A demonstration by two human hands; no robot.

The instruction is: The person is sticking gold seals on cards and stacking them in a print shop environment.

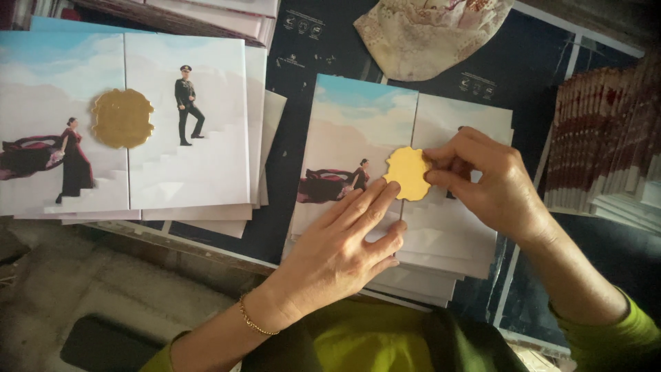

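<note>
Our right hand (492, 182) pinches the gold seal (407, 173) onto the folded card (358, 138); left hand (344, 241) lies flat, steadying it. Left of us, one sealed card (186, 179) done; a stack underneath waits.

My left hand (348, 238) lay flat, palm down, fingers stretched forward together. My right hand (485, 180) curled beside it, thumb and fingertips pinched, both forearms angled inward from below.
</note>
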